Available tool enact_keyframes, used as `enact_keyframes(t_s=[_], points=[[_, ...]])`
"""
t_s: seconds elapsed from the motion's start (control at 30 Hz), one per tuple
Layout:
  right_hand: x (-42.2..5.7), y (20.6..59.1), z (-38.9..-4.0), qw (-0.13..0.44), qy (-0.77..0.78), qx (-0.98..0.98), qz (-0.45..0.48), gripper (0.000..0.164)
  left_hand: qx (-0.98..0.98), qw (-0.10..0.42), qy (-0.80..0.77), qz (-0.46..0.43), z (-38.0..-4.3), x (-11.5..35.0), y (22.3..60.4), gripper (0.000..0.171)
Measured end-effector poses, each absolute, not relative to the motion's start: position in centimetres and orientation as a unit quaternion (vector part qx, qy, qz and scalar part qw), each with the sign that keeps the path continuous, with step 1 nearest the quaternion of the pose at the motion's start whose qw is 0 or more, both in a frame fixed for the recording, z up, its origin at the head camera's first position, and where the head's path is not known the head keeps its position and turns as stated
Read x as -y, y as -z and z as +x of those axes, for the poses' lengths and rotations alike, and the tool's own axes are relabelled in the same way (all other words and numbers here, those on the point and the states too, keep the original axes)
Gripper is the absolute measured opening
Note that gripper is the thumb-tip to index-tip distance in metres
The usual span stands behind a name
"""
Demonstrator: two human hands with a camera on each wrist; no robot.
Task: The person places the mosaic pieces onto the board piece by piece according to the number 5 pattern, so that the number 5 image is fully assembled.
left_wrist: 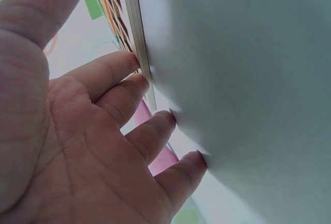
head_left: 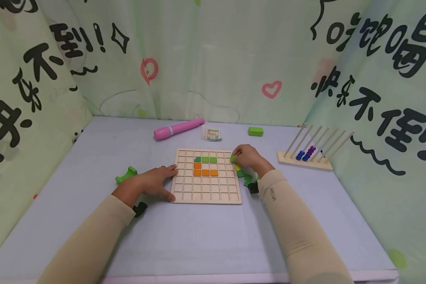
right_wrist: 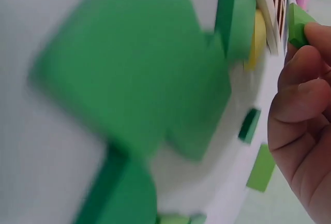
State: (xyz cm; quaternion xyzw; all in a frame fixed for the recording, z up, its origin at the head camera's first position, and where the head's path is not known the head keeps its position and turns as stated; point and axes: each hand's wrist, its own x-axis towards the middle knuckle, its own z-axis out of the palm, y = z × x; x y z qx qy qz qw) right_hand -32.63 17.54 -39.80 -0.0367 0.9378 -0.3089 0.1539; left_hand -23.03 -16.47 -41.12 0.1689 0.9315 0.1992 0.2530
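A wooden grid board (head_left: 206,193) lies flat on the table. Set in its squares are orange tiles (head_left: 206,172) and a row of green tiles (head_left: 209,159) above them. At the board's left edge rests my left hand (head_left: 150,182), its fingers spread; the left wrist view shows fingertips (left_wrist: 135,61) against the board's side. Beside the upper right edge, my right hand (head_left: 251,158) pinches a small green block (right_wrist: 297,27) between thumb and finger. Loose green blocks (head_left: 247,180) and a yellow block (right_wrist: 257,38) lie close under that hand.
Behind the board are a pink pen-shaped object (head_left: 179,129), a pattern card (head_left: 211,133) and a green block (head_left: 255,131). A wooden peg stand (head_left: 305,159) with blue and purple beads stands at right. A green arch-shaped block (head_left: 126,174) lies at left. Printed curtains surround the table.
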Motion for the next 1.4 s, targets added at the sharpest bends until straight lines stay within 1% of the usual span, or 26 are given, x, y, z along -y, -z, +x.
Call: enact_keyframes(t_s=[0.3, 0.77, 1.2, 1.27, 1.4], points=[[-15.0, 40.6, -32.8, 0.15, 0.32, -0.933, -0.068, 0.019, -0.931, 0.253, -0.203, 0.169, -23.0, 16.5, 41.2, 0.104], [-13.9, 40.3, -33.4, 0.144, 0.276, -0.946, -0.088, 0.019, -0.931, 0.253, -0.2, 0.171, -23.3, 16.4, 41.1, 0.103], [-12.9, 39.9, -33.4, 0.139, 0.221, -0.962, -0.083, 0.01, -0.931, 0.251, -0.201, 0.171, -23.2, 16.5, 41.1, 0.103], [-12.8, 39.9, -33.4, 0.139, 0.215, -0.963, -0.083, 0.011, -0.931, 0.25, -0.201, 0.172, -23.2, 16.5, 41.1, 0.103], [-12.7, 40.0, -33.4, 0.138, 0.191, -0.968, -0.089, 0.018, -0.931, 0.248, -0.202, 0.173, -23.2, 16.5, 41.2, 0.103]])
